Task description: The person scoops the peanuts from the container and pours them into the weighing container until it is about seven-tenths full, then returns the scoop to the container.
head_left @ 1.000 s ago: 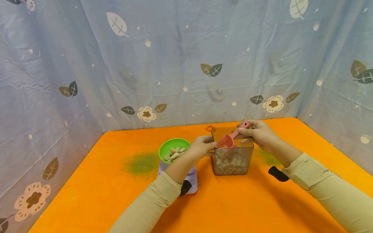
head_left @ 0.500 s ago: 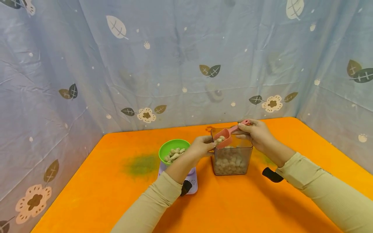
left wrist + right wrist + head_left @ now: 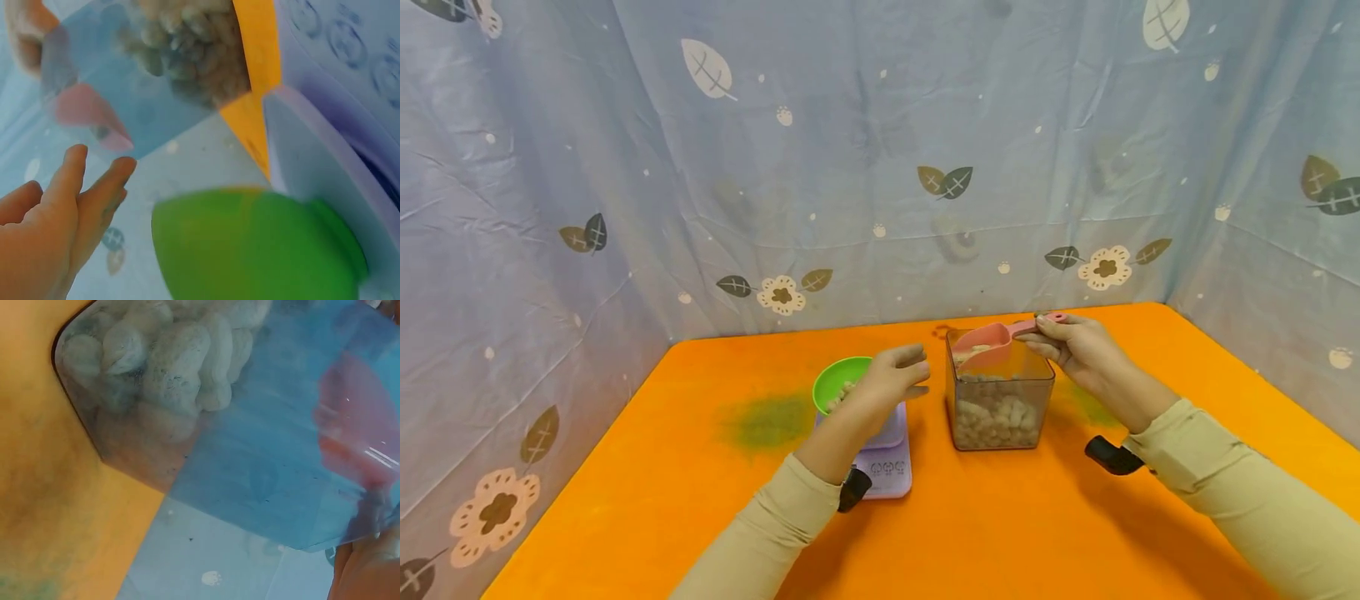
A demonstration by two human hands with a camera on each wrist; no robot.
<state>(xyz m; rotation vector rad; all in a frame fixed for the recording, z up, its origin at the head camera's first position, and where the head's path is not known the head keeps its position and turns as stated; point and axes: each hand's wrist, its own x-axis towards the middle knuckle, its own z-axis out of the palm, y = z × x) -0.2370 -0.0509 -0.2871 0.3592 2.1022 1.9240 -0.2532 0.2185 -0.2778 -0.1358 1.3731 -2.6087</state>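
Observation:
A clear square container partly filled with peanuts stands on the orange table. My right hand pinches the handle of a pink scoop, which carries peanuts just above the container's rim. My left hand hovers with relaxed fingers above a green bowl of peanuts; it holds nothing. The bowl sits on a lilac kitchen scale. In the left wrist view the fingers are spread beside the bowl, apart from the container. The right wrist view shows the container and the scoop through its wall.
A blue leaf-and-flower cloth walls the table at the back and both sides. A green stain marks the tabletop left of the scale. Black wrist-camera mounts sit under each forearm.
My right hand has lifted the scoop, loaded with peanuts, out of the container to its rim. My left hand has let go of the container and moved left over the bowl.

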